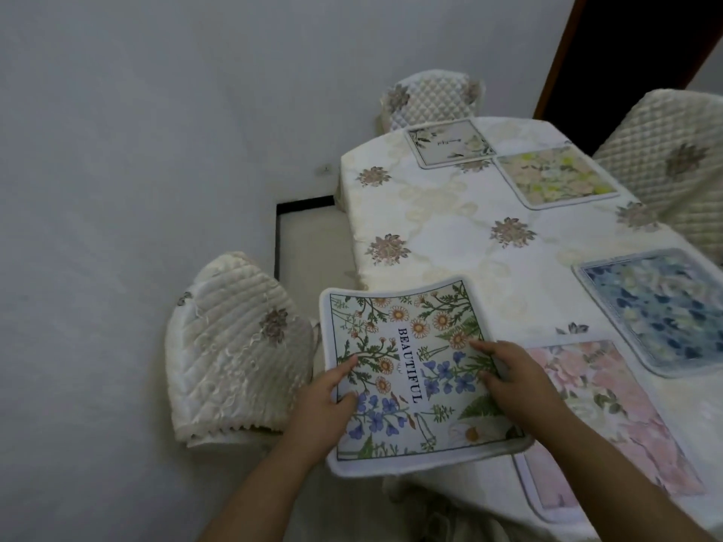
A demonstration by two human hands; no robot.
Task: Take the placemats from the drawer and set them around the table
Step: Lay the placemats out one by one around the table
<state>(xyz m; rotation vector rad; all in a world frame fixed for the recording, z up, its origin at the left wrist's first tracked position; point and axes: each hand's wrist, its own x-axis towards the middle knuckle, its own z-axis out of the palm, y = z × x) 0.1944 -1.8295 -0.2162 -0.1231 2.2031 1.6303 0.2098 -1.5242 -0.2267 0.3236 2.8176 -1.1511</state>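
- Head view: my left hand [326,400] and right hand [512,379] grip opposite edges of the BEAUTIFUL placemat [410,369], fingers [487,348] curled on top, keeping it level.
- It overhangs the surface [450,236] edge beside the chair [234,346], probably to square it there.
- 4 other placemats [657,311] already lie flat.

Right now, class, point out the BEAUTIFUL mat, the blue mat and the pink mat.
BEAUTIFUL mat [409,361]: head view, on its printed word.
Blue mat [657,307]: head view, middle of the blue print.
Pink mat [610,404]: head view, bare pink print above the forearm.
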